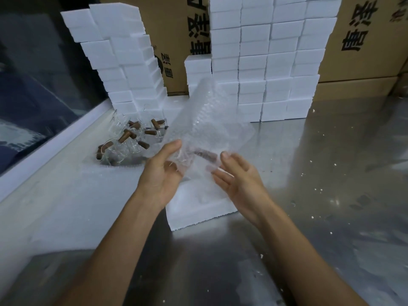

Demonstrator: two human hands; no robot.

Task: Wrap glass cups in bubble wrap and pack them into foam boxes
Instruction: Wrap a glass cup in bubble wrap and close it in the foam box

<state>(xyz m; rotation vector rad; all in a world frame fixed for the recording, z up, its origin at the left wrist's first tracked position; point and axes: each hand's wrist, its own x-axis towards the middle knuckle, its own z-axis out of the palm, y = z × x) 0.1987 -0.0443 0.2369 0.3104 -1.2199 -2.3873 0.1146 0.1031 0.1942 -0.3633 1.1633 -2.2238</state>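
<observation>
A sheet of clear bubble wrap (205,120) is lifted above the steel table, its far end sticking up. Inside its lower part lies a glass cup with a brown wooden handle (204,154). My left hand (162,173) holds the wrapped cup from the left, thumb on top of the wrap. My right hand (238,177) touches the wrap from the right with fingers nearly straight. Below the hands an open white foam box (198,214) sits on the table. Several unwrapped glass cups with wooden handles (130,140) lie in a heap at the left.
Stacks of white foam boxes (265,69) rise at the back, a leaning stack (123,58) on the left. Brown cartons (371,38) stand behind them. A layer of white foam sheet (55,195) covers the table's left side. Foam crumbs dot the steel table (331,173).
</observation>
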